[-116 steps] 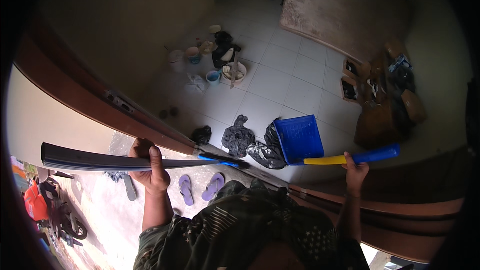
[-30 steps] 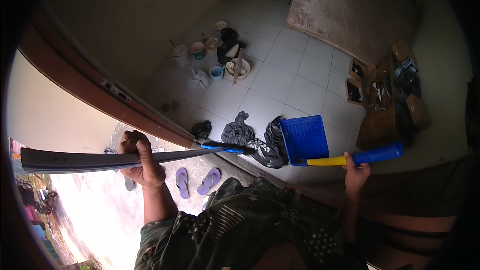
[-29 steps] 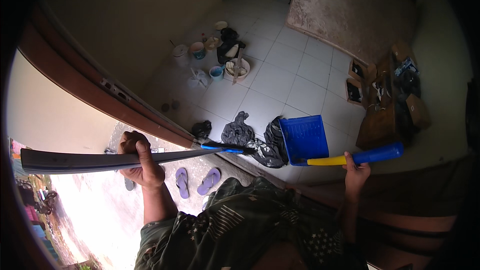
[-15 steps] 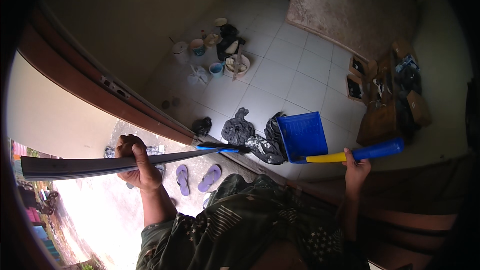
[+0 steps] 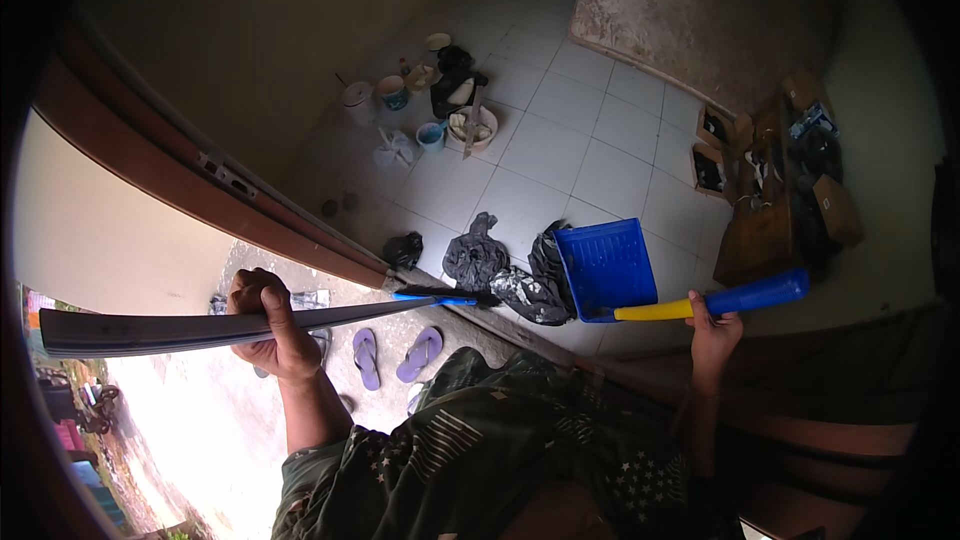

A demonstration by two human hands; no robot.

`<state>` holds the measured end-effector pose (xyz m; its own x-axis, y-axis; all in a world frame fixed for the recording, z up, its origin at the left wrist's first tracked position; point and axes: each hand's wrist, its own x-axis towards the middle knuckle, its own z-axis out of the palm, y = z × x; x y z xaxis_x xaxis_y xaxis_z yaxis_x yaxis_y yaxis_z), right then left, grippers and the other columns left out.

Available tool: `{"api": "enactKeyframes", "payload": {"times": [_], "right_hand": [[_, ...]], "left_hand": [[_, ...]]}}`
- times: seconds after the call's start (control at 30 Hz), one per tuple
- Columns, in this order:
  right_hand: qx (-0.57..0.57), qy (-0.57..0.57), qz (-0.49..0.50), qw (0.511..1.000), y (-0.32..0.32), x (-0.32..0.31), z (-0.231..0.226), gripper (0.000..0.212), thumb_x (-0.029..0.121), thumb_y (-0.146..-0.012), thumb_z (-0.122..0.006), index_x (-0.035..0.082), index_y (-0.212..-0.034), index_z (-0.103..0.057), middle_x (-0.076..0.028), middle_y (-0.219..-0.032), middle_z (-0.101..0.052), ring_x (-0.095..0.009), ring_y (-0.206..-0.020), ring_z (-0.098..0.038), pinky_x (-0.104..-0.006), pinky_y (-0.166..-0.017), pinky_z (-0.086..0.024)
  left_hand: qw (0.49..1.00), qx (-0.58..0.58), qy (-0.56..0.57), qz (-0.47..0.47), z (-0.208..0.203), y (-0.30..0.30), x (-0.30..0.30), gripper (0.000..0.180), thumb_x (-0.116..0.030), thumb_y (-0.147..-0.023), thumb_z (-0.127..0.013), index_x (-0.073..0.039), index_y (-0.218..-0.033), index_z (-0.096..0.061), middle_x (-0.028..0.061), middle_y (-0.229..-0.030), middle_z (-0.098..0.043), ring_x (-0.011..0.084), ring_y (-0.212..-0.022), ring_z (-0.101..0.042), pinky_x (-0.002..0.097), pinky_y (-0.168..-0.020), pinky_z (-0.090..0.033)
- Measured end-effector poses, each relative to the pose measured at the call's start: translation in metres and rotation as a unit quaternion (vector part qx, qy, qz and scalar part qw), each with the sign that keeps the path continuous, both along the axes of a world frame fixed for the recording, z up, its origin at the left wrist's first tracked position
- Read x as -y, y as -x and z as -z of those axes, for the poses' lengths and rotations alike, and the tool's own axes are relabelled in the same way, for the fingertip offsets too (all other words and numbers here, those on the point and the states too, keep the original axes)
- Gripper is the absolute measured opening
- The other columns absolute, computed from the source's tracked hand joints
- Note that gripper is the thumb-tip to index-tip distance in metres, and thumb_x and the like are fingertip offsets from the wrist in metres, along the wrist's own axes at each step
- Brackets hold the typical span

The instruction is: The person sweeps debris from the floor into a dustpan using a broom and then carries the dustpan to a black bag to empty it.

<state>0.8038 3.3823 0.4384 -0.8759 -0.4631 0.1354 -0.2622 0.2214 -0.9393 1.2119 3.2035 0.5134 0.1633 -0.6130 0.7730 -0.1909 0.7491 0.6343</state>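
My left hand [image 5: 270, 324] is closed around the long grey handle of a broom [image 5: 345, 315]. Its blue head with dark bristles rests at the doorway's threshold, beside crumpled black plastic bags [image 5: 478, 258]. On the right, my right hand [image 5: 712, 336] grips the yellow and blue handle of a blue dustpan [image 5: 606, 265]. The pan's flat scoop lies over the white tiles just right of the black bags, seemingly touching or overlapping them. Whether the pan rests on the floor I cannot tell.
Buckets and tubs [image 5: 430, 137] stand by the far left wall. A stained mattress [image 5: 700, 15] leans at the back. Boxes and a wooden cabinet [image 5: 755, 240] line the right side. Purple flip-flops [image 5: 419, 354] lie on the concrete outside the brown door frame [image 5: 190, 175].
Almost nothing differs. The dustpan's scoop has tilted very slightly, and the view has shifted a little. Both hands keep their holds.
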Motion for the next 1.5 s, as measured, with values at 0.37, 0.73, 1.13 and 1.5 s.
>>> {"api": "enactKeyframes", "payload": {"times": [0.37, 0.73, 1.13, 1.5], "right_hand": [[-0.01, -0.008, -0.005, 1.0, 0.003, -0.004, 0.005, 0.018, 0.011, -0.075, -0.07, -0.002, -0.08, -0.059, -0.002, -0.067, -0.055, -0.007, -0.059, -0.05, -0.0222, -0.052, -0.043], [-0.025, 0.003, -0.005, 1.0, 0.004, -0.001, 0.004, 0.022, 0.013, -0.076, -0.071, 0.0, -0.07, -0.054, -0.002, -0.066, -0.052, -0.008, -0.056, -0.051, -0.0216, -0.049, -0.047], [-0.024, -0.002, -0.008, 1.0, 0.007, -0.001, 0.005, 0.017, 0.009, -0.075, -0.07, -0.001, -0.075, -0.057, -0.002, -0.065, -0.054, -0.007, -0.057, -0.05, -0.0219, -0.051, -0.043], [-0.047, -0.005, -0.006, 0.999, 0.012, -0.004, 0.014, 0.021, 0.011, -0.074, -0.072, 0.001, -0.069, -0.055, -0.002, -0.065, -0.053, -0.007, -0.053, -0.05, -0.0212, -0.047, -0.045]], "left_hand": [[1.0, 0.018, 0.015, -0.018, -0.005, 0.01, 0.005, 0.018, -0.003, -0.087, -0.048, -0.001, -0.07, -0.043, 0.0053, -0.065, -0.041, 0.0125, -0.06, -0.038, 0.0244, -0.054, -0.029], [0.999, 0.029, 0.016, -0.033, -0.004, 0.016, 0.009, 0.025, -0.009, -0.089, -0.048, -0.004, -0.066, -0.038, 0.003, -0.063, -0.037, 0.0105, -0.058, -0.035, 0.0241, -0.052, -0.025], [1.0, -0.01, -0.013, 0.026, 0.003, 0.017, 0.014, 0.017, 0.001, -0.086, -0.049, 0.0, -0.069, -0.044, 0.0049, -0.066, -0.04, 0.0129, -0.064, -0.036, 0.0233, -0.057, -0.03], [1.0, 0.003, -0.002, 0.027, 0.004, 0.019, 0.019, 0.02, -0.001, -0.086, -0.05, -0.002, -0.067, -0.043, 0.0051, -0.066, -0.04, 0.0135, -0.063, -0.037, 0.0242, -0.056, -0.03]]}}
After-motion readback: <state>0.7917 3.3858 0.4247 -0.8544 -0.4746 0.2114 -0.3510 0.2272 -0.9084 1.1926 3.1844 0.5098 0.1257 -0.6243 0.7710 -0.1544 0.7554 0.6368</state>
